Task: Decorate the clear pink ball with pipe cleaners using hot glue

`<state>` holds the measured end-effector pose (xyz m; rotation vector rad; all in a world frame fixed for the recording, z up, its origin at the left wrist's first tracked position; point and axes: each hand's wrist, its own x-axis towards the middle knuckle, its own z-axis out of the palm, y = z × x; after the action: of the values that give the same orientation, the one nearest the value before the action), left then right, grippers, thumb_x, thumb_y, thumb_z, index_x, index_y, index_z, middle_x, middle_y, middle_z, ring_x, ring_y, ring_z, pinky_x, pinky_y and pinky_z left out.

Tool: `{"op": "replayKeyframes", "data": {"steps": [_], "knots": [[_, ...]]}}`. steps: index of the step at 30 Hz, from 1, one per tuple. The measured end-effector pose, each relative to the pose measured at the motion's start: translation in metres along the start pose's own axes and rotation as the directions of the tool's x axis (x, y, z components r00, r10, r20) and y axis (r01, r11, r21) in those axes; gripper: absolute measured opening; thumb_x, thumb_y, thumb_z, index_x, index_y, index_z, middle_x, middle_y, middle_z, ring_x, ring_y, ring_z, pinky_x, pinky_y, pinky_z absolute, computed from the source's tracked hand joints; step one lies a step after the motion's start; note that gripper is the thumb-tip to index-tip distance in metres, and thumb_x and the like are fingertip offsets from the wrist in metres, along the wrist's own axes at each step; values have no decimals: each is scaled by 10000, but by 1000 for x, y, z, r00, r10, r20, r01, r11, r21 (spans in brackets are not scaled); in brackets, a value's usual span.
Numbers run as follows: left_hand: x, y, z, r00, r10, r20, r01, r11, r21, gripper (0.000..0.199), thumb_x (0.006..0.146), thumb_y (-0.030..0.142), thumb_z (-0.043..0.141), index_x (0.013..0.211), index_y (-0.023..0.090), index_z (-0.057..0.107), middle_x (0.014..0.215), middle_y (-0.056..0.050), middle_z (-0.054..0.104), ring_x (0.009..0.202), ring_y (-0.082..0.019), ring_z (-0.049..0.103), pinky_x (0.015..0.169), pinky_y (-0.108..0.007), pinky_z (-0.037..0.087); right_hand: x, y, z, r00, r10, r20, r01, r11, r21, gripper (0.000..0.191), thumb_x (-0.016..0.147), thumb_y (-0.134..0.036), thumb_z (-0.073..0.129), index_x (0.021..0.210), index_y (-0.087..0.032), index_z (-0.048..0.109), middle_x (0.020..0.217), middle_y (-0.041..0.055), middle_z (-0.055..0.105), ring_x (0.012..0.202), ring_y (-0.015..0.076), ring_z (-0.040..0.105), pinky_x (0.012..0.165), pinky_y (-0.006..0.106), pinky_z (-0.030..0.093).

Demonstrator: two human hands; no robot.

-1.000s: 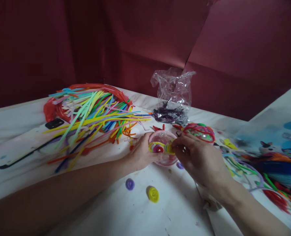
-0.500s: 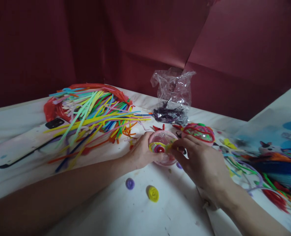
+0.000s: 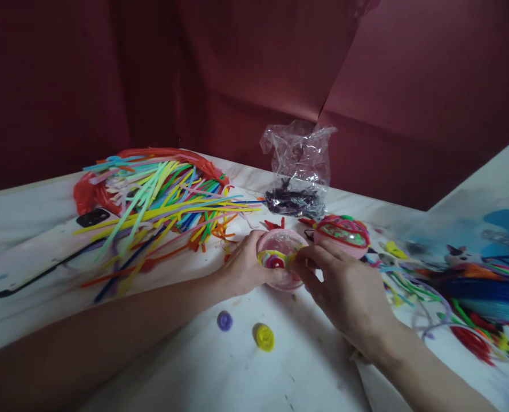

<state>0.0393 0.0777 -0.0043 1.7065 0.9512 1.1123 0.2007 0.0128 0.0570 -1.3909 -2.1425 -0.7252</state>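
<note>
Two bare hands meet at a round pink container [image 3: 279, 284] just right of the frame's centre. The left hand [image 3: 246, 264] comes in from the lower left and grips the container's left side, its thumb along the near edge; how its far fingers lie cannot be told. The right hand [image 3: 344, 280], from the lower right, has thumb and index fingertip pinched together on a yellow strip [image 3: 292, 258] at the container's right side. Inside the container, near its left side, sits a multicoloured coil [image 3: 276, 261] with a red middle.

Below centre, a purple coil [image 3: 225, 321] and a yellow coil [image 3: 265, 337] lie near each other on the white table [image 3: 202, 366]. Just beyond the right hand is a second pink container [image 3: 355, 249], topped with red and green strands. Behind, at upper centre, a clear bag [image 3: 299, 157] stands with dark strands in its bottom. At left, a heap of colourful fuzzy stems [image 3: 164, 189] spreads over red plastic [image 3: 86, 195], partly across a pale phone [image 3: 35, 252]. Blurred blue bundles [image 3: 481, 297] lie at the right edge.
</note>
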Motion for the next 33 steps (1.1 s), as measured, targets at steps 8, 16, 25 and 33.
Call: {"op": "replayKeyframes", "data": {"steps": [8,16,25,33], "knots": [[2,-9,0,1000,14,13,-12,990,-140,714,581,376,822,1201,200,514,1187,-94,624,1104,-302,570,933,-437,461,1,25,-32,937,348,30,-307,780,545,207,794,-377,583,790,-212,708,706,16,688,594,166,633,502,245,481],[5,-12,-2,997,11,79,7,974,-227,665,638,361,793,1214,198,503,1224,-102,616,1128,-298,571,941,-434,465,-13,32,-30,975,205,88,-223,879,422,244,863,-336,516,874,-205,721,784,34,696,622,178,650,504,261,503],[1,0,-3,994,20,107,2,980,-199,665,662,339,774,1243,207,478,1249,-97,594,1159,-304,549,971,-439,449,-15,3,-25,989,-146,-23,147,975,166,335,945,-200,374,901,-176,705,764,33,682,590,168,654,469,256,485],[-3,1,-1,994,23,104,-5,985,-172,734,630,346,799,1260,201,452,1301,-110,547,1212,-312,498,1020,-454,399,-18,6,-6,994,26,-109,-19,998,60,287,931,-276,441,910,-164,704,829,55,694,574,172,637,409,253,388]]}}
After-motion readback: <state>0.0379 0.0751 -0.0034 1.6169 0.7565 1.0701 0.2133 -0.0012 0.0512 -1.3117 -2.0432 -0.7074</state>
